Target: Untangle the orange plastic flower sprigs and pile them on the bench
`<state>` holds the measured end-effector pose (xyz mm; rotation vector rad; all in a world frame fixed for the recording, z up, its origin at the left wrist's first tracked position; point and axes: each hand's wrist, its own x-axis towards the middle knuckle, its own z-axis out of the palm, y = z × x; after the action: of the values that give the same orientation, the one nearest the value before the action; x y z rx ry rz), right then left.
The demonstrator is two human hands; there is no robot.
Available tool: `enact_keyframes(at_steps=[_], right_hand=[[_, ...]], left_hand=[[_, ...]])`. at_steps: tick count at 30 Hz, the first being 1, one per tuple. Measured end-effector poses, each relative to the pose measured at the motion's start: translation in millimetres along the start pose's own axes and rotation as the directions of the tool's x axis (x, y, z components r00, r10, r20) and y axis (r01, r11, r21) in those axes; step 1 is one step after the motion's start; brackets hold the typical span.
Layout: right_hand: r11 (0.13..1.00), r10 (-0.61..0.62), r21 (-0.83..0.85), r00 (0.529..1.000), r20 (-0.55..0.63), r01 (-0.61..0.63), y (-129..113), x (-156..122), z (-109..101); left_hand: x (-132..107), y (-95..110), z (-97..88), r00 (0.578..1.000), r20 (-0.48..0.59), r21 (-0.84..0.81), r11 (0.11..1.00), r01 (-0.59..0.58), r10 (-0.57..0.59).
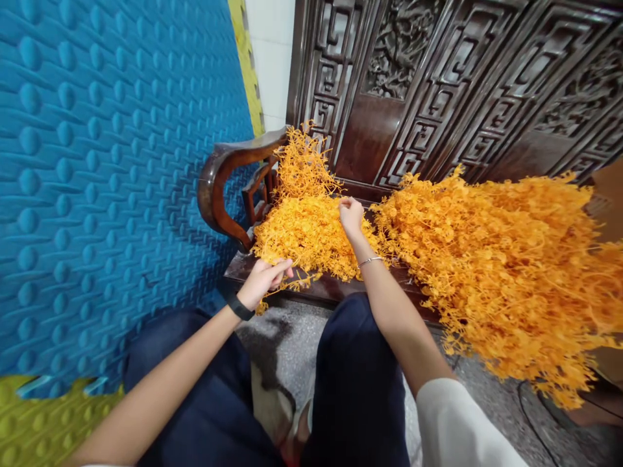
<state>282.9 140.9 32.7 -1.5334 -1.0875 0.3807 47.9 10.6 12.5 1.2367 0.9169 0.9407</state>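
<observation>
My left hand (268, 280), with a black band at the wrist, is closed at the bench's front edge. A thin orange artificial plant sprig (305, 281) comes out from its fingers. My right hand (351, 215), with a thin bracelet on the wrist, is closed in a pinch over the right side of a pile of orange artificial plant sprigs (311, 233). Whatever its fingers hold is too small to make out. The pile lies on the dark wooden bench seat (316, 288), against the armrest.
A much larger heap of orange sprigs (506, 266) covers the bench to the right and overhangs its front. A curved wooden armrest (214, 181) bounds the left, beside a blue foam mat (97, 162). The carved backrest (370, 130) rises behind. A black cable (528, 415) lies lower right.
</observation>
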Motion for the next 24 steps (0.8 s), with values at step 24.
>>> enact_keyframes(at_steps=[24], right_hand=[[0.954, -0.179, 0.28, 0.552, 0.814, -0.104, -74.1, -126.5, 8.3]], left_hand=[[-0.1, 4.2, -12.1, 0.999, 0.051, 0.409, 0.913, -0.006, -0.016]])
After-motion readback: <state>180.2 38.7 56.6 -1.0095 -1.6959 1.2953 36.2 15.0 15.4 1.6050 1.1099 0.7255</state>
